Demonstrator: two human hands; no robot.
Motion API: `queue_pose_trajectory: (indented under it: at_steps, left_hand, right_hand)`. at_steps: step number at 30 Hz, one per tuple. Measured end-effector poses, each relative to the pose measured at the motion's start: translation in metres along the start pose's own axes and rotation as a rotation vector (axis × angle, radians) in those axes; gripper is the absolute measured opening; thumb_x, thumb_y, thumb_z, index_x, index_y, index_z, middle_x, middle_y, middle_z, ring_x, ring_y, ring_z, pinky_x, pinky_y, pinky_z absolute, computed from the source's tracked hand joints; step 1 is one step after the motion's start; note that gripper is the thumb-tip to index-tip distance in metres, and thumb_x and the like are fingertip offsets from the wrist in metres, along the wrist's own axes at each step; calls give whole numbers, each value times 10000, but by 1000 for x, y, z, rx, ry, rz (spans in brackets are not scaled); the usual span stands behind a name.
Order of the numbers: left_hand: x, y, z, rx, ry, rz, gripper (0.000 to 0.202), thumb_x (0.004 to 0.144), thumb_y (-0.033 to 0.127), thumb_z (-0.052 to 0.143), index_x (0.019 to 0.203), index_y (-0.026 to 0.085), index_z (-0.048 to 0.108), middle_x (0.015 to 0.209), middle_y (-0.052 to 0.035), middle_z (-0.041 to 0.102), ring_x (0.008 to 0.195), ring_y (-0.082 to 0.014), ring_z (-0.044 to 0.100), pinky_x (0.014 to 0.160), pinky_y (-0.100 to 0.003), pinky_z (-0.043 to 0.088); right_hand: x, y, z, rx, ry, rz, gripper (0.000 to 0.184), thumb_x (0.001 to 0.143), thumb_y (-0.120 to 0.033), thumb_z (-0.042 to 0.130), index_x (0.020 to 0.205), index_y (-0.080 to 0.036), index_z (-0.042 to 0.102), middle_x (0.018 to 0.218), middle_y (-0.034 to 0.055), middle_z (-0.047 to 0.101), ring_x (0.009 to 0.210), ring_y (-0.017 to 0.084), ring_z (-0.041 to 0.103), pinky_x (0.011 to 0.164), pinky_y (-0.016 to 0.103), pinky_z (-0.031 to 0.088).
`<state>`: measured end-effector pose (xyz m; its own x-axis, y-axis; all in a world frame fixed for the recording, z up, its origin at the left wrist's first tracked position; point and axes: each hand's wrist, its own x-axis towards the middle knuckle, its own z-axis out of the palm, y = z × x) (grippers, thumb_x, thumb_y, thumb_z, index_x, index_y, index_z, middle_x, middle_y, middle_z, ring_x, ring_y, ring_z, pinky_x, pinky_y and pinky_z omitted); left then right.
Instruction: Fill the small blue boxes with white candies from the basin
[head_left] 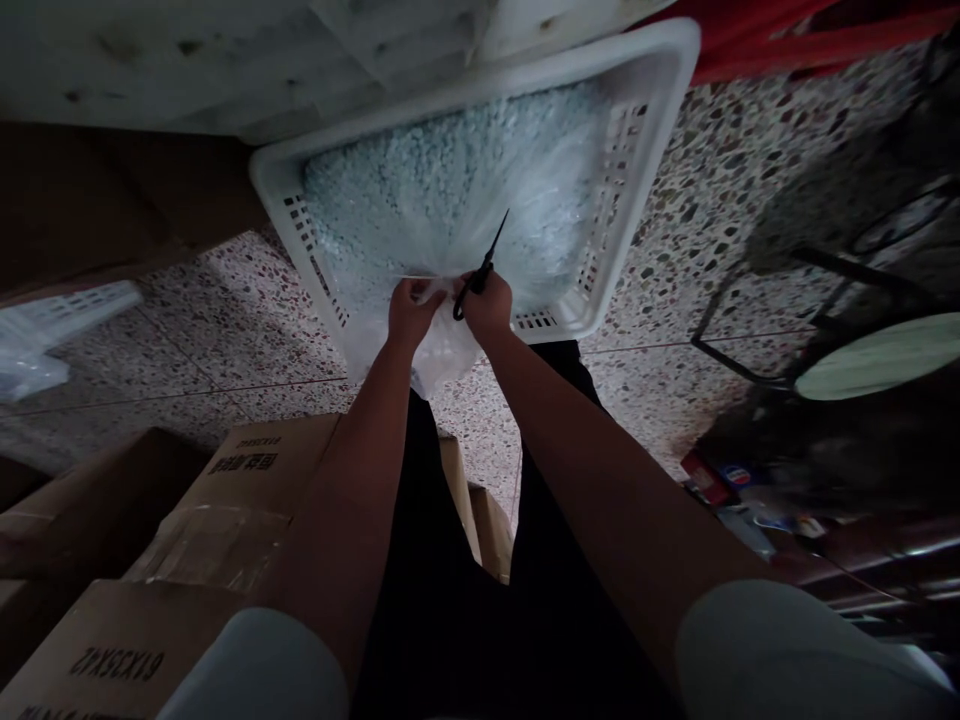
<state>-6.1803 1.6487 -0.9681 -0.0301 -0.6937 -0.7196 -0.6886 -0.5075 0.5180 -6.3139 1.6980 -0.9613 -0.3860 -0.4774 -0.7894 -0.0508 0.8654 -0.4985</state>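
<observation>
A clear plastic bag point(450, 170) full of small pale pellets lies in a white plastic basket point(637, 130) on the floor. Its gathered neck reaches toward me, and the loose end point(450, 350) hangs over the basket's near rim. My left hand point(410, 312) pinches the gathered plastic, beside a thin pale strand crossing the neck. Close by on the right, my right hand point(491, 303) is closed around black-handled scissors point(480, 277), whose dark blades point up and away. Whether its fingertips also grip the plastic is hard to tell.
Cardboard boxes point(217, 500) stand at the lower left, and a dark brown box point(112, 200) sits at the left. A stool with a pale round seat point(885, 355) is at the right on the speckled floor point(720, 200). Red material point(810, 40) lies beyond the basket.
</observation>
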Motion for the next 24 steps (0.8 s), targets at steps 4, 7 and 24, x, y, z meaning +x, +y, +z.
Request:
queue_pose_trajectory:
  at_steps: [4, 7, 24]
  left_hand:
    - [2, 0, -4, 45, -38, 67, 181, 760, 139, 772, 887, 210, 665, 926, -42, 735, 874, -193, 660, 850, -308, 500]
    - [1, 1, -8, 85, -61, 123, 146, 776, 120, 725, 873, 213, 667, 913, -37, 743, 831, -184, 655, 854, -312, 514]
    - [4, 4, -6, 107, -95, 192, 475, 719, -44, 571, 1099, 187, 740, 938, -21, 690, 764, -150, 573, 822, -277, 482]
  right_hand:
    - [12, -3, 0, -125, 65, -71, 207, 836, -371, 698, 879, -171, 663, 904, 92, 739, 895, 259, 700, 858, 397, 558]
    - [22, -7, 1, -192, 43, -74, 185, 840, -346, 702, 845, -167, 658, 878, 99, 730, 888, 271, 700, 858, 408, 559]
    - [29, -8, 1, -114, 28, 39, 202, 819, -352, 707, 802, -159, 648, 798, 68, 712, 833, 259, 703, 792, 368, 569]
